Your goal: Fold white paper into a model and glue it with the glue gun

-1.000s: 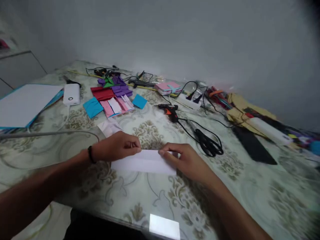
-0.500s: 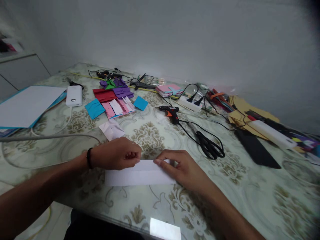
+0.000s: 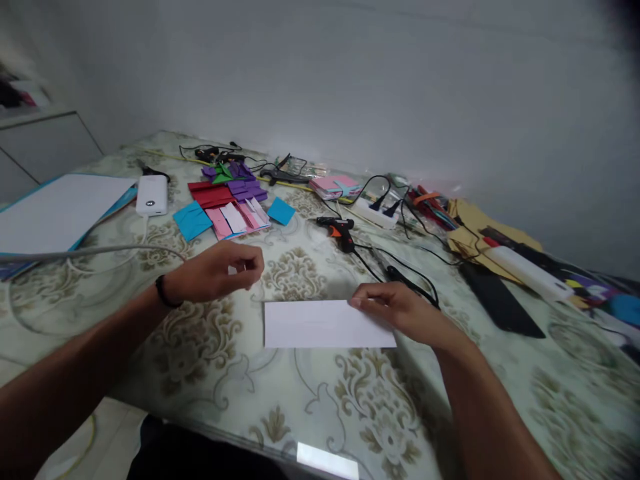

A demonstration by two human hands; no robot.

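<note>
Table (image 3: 223, 383): glossy pale top, brown floral scrollwork.
Near middle: a white paper strip (image 3: 310, 325).
Left end: large white and blue sheets (image 3: 65, 207), a white power bank (image 3: 152, 195) just beside them.
Beyond the strip: folded red, purple, pink and blue papers (image 3: 210, 195), a black glue gun (image 3: 344, 239).
Far side: pink paper stack (image 3: 331, 187), white power strip (image 3: 375, 213).
Right: black slab (image 3: 500, 300), tan paper (image 3: 483, 217).

Person at the desk (image 3: 280, 390), both arms out before them, bare to the hands. Left forearm (image 3: 100, 363): crosses the near edge, slanting inward. Left wrist (image 3: 184, 285): almost straight. Left hand (image 3: 220, 270): fingers (image 3: 254, 257) loosely curled, small gap inside the curl. Right forearm (image 3: 483, 393): slants in from the near edge. Right wrist (image 3: 447, 333): bent, turning the hand leftward. Right hand (image 3: 397, 308): thumb and forefinger tips together, pinching. Hands well apart, the left farther from the near edge.
</note>
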